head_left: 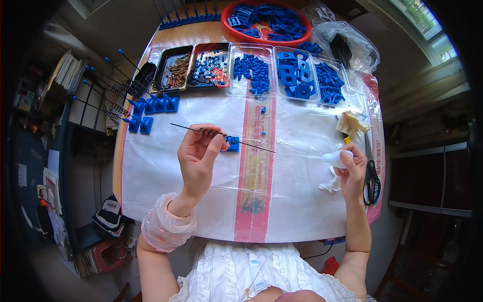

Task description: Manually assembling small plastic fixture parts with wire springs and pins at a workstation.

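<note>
In my left hand (pixel 197 158) I pinch a thin black rod (pixel 257 147) with a black coil spring (pixel 207 132) around its middle. The rod slants down to the right over the table. A blue plastic block (pixel 233 146) shows just beyond my fingertips; whether it touches them I cannot tell. My right hand (pixel 353 170) is closed around a small white squeeze bottle (pixel 334 159). Its narrow nozzle points left toward the rod's end, apart from it. Two tiny blue pieces, a cone (pixel 263 110) and a cap (pixel 263 133), lie on the table sheet (pixel 302 211).
Along the far side stand trays of screws (pixel 177 70), nuts (pixel 210 68) and blue parts (pixel 251 70), with a red basin (pixel 305 38) behind. Finished-looking blue bases with springs (pixel 161 104) are at left. Scissors (pixel 371 186) and crumpled paper (pixel 353 122) lie at right.
</note>
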